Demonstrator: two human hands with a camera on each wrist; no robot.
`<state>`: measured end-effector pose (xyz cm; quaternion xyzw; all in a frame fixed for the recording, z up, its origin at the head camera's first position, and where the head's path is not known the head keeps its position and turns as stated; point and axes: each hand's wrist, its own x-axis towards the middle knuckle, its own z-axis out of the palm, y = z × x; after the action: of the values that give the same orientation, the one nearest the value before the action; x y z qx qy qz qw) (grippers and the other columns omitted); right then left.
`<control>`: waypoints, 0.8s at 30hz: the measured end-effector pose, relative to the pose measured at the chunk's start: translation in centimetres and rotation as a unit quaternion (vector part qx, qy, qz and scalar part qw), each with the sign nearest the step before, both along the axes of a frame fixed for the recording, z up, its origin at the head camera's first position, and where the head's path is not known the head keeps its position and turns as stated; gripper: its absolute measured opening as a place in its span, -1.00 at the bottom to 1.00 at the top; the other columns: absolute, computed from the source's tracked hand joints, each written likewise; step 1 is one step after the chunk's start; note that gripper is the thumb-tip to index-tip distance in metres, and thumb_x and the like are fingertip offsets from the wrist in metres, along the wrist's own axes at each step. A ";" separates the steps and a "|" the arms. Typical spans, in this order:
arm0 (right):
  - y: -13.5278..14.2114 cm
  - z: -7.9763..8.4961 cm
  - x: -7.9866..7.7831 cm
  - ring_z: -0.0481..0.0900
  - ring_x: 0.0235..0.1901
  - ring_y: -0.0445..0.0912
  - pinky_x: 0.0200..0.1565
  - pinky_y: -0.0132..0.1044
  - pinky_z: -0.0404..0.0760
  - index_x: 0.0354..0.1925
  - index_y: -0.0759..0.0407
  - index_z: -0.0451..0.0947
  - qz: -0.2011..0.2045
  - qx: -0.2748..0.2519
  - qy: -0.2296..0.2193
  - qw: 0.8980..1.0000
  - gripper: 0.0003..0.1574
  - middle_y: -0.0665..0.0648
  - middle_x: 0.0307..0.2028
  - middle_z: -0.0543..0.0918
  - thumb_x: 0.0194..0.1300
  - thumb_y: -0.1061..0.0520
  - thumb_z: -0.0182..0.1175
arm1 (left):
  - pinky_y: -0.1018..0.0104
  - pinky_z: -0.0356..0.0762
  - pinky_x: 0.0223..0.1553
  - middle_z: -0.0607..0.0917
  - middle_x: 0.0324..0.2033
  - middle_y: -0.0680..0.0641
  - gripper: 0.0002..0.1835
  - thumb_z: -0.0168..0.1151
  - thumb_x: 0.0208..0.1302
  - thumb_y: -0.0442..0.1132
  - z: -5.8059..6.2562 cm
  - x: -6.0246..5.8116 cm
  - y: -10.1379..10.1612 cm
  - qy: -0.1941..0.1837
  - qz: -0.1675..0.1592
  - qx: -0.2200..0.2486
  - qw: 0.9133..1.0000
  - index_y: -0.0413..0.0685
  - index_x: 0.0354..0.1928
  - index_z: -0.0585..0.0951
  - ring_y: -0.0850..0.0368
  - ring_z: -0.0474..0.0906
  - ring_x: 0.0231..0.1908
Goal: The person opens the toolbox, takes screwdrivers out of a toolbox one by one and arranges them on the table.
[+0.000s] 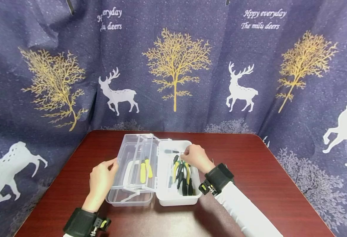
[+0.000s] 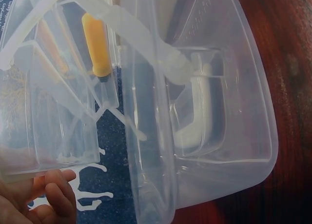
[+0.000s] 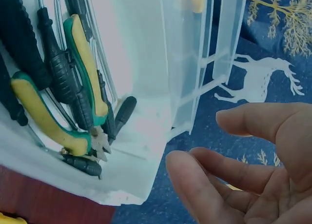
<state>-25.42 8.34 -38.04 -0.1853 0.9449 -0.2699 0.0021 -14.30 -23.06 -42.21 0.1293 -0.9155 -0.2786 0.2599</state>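
Note:
A toolbox stands open on the table, with a white base [image 1: 164, 201] and a clear lid [image 1: 111, 199] folded out to the left. My left hand [image 1: 102, 174] holds the outer edge of a clear tray [image 2: 68, 151] above the lid. Two yellow-handled tools [image 1: 143, 172] lie in the trays. My right hand [image 1: 195, 156] is over the base's far right corner, close to a small grey-handled screwdriver [image 1: 170, 151]. In the right wrist view, its thumb and fingers are apart with nothing visible between them. Yellow-and-green pliers [image 3: 87, 72] and several black-handled tools [image 3: 61, 72] fill the base.
White link arms [image 2: 122, 29] join the trays to the box. A white carry handle [image 2: 202, 107] shows through the lid. Dark red tabletop [image 1: 250, 171] surrounds the box, and a patterned blue curtain [image 1: 191, 121] hangs behind.

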 end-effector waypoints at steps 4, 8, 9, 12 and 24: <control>0.0 -0.5 -0.1 -0.07 -0.73 -0.22 -0.59 -0.38 -0.03 -0.84 -0.01 0.05 -0.009 0.012 0.003 1.000 -0.33 -0.12 -0.79 -0.03 0.16 0.11 0.26 | -0.06 0.50 -0.47 0.74 -0.18 -0.31 -0.72 0.17 0.26 -0.18 -0.1 -0.1 0.0 0.008 -0.003 -0.001 1.000 -0.06 -0.05 0.72 -0.30 0.65 -0.36; 0.6 -1.2 -0.5 -0.11 -0.71 -0.21 -0.59 -0.37 -0.06 -0.82 0.00 0.02 -0.039 0.034 0.009 0.999 -0.33 -0.11 -0.76 -0.06 0.12 0.12 0.27 | -0.06 0.49 -0.48 0.75 -0.23 -0.31 -0.72 0.17 0.25 -0.19 -0.2 -0.1 0.0 0.017 -0.001 -0.002 1.000 -0.08 -0.08 0.73 -0.28 0.65 -0.40; 0.8 -1.4 -0.7 -0.11 -0.70 -0.20 -0.58 -0.36 -0.06 -0.81 0.00 0.01 -0.046 0.038 0.008 0.998 -0.34 -0.10 -0.75 -0.06 0.11 0.14 0.26 | -0.07 0.50 -0.47 0.75 -0.23 -0.31 -0.72 0.17 0.25 -0.20 -0.2 -0.1 -0.1 0.018 -0.002 -0.002 1.000 -0.08 -0.08 0.73 -0.28 0.65 -0.39; 1.4 -2.1 -1.1 -0.09 -0.67 -0.19 -0.57 -0.34 -0.03 -0.77 0.00 0.01 -0.060 0.046 0.001 0.997 -0.42 -0.09 -0.73 -0.05 0.01 0.20 0.23 | -0.13 0.51 -0.40 0.75 -0.22 -0.30 -0.73 0.17 0.25 -0.20 -0.3 -0.1 -0.1 0.022 -0.002 -0.003 1.000 -0.09 -0.08 0.73 -0.31 0.65 -0.32; 2.2 -4.6 -1.9 -0.02 -0.68 -0.18 -0.61 -0.35 0.05 -0.82 0.01 0.05 -0.079 0.034 -0.025 0.996 -0.49 -0.10 -0.76 0.01 -0.11 0.28 0.18 | 0.17 0.46 -0.45 0.78 -0.36 -0.17 -0.69 0.26 0.20 -0.11 0.6 -0.2 -0.6 -0.018 -0.026 0.026 0.999 -0.10 -0.08 0.73 -0.06 0.66 -0.42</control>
<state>-27.27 10.57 -42.62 -0.1030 0.9649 -0.2412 0.0112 -14.53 -23.68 -41.64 0.1173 -0.9155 -0.3069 0.2324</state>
